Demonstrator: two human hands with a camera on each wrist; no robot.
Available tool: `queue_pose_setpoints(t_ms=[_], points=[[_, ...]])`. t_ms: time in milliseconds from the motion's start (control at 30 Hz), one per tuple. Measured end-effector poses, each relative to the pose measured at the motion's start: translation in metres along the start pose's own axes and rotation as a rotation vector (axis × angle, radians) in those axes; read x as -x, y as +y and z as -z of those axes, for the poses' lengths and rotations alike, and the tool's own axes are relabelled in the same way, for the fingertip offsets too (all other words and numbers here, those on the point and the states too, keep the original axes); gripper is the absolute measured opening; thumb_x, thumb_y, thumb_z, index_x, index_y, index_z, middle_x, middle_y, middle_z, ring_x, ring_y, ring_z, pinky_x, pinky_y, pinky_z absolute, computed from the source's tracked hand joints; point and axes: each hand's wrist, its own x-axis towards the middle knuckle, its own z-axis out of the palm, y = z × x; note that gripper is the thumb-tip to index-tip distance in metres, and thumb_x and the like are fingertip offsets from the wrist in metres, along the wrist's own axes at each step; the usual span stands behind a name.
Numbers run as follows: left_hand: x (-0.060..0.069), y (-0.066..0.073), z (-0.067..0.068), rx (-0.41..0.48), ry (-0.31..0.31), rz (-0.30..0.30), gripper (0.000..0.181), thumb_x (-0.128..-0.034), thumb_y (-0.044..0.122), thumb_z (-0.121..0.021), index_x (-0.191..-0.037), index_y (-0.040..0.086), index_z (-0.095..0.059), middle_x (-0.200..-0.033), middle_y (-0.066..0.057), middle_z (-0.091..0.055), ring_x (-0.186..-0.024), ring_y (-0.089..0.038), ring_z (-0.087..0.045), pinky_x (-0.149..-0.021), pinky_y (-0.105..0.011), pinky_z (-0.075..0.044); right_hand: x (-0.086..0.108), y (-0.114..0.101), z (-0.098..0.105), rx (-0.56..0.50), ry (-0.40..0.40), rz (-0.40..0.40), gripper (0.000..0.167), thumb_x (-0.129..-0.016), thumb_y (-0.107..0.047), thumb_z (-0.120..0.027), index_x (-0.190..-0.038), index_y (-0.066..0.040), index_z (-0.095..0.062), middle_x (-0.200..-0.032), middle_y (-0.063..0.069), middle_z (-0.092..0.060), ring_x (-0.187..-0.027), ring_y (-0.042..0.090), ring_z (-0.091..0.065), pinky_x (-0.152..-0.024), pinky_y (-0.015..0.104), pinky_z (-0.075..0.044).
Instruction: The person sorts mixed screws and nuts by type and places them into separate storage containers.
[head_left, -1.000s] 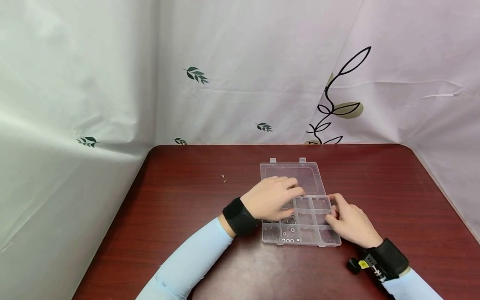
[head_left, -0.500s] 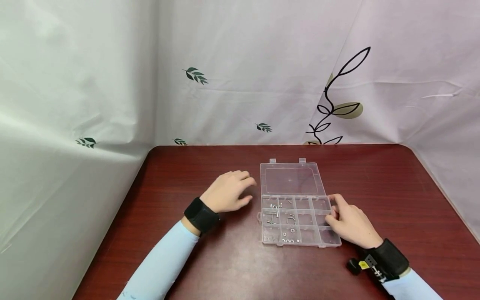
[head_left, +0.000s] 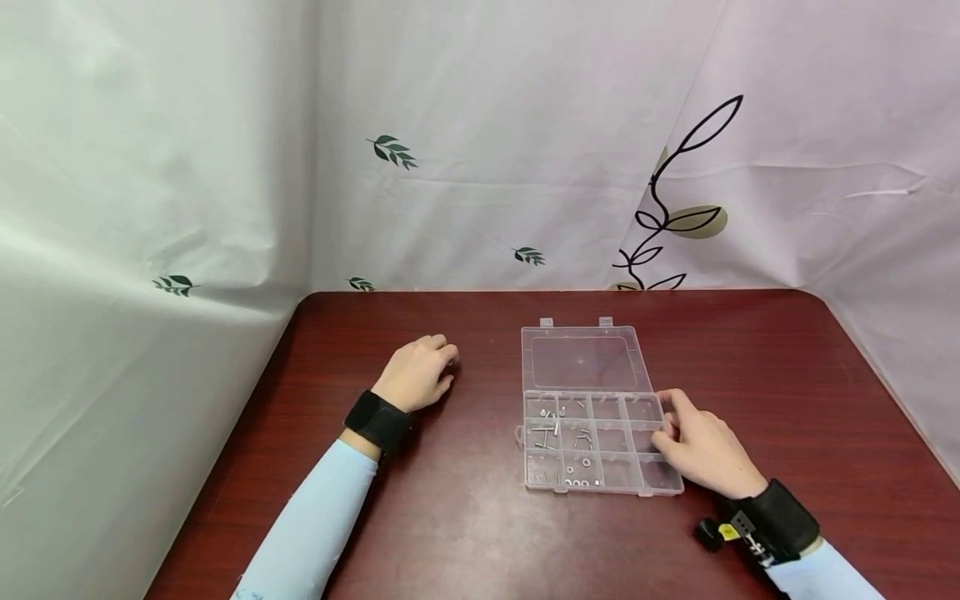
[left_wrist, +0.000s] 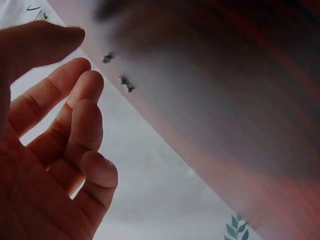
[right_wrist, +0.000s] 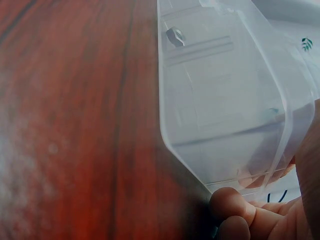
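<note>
A clear plastic compartment box lies on the table with its lid folded back. Small screws and nut- or washer-like rings sit in its left compartments. My right hand grips the box's right side; in the right wrist view its fingertips touch a corner. Left of the box, my left hand hovers low over the tabletop, fingers loosely bent. The left wrist view has tiny metal pieces on the table just beyond those fingertips, apart from them and blurred.
The dark red wooden table has its far edge against a white patterned curtain. A black wrist strap with a small device is on the right arm. A shiny nut shows through the box wall.
My left hand has moved away from above the box, left and slightly farther back, over where small loose pieces lay on the table. The right hand and box stay in place.
</note>
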Motion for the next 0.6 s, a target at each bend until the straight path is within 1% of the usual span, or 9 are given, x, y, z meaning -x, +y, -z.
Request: queue_pose_setpoints(t_ms=[233, 433, 600], points=[[-0.008, 0.000, -0.005, -0.027, 0.004, 0.004, 0.008, -0.0861, 0.010, -0.074, -0.093, 0.014, -0.075, -0.086, -0.003, -0.063, -0.078, -0.023, -0.060, -0.070, -0.036, -0.054, 0.000, 0.000, -0.001, 0.003, 0.006, 0.001, 0.037, -0.080, -0.008, -0.064, -0.115, -0.007, -0.051, -0.063, -0.010, -0.045, -0.049, 0.004, -0.040, -0.050, 0.025, -0.031], [-0.014, 0.001, -0.007, -0.034, 0.003, -0.001, 0.016, -0.0853, 0.004, -0.071, -0.086, 0.018, -0.077, -0.082, -0.001, -0.067, -0.078, -0.022, -0.062, -0.070, -0.035, -0.055, 0.000, 0.001, -0.003, 0.007, 0.012, 0.008, 0.037, -0.079, -0.008, -0.064, -0.114, -0.008, -0.052, -0.063, -0.011, -0.045, -0.049, 0.003, -0.040, -0.050, 0.025, -0.031], [-0.017, 0.001, -0.006, -0.035, 0.006, -0.004, 0.018, -0.0845, 0.002, -0.069, -0.079, 0.019, -0.074, -0.076, 0.000, -0.065, -0.073, -0.020, -0.062, -0.065, -0.034, -0.053, 0.001, 0.001, -0.003, 0.005, 0.015, 0.009, 0.037, -0.079, -0.008, -0.064, -0.115, -0.008, -0.052, -0.063, -0.011, -0.045, -0.049, 0.003, -0.040, -0.050, 0.025, -0.031]])
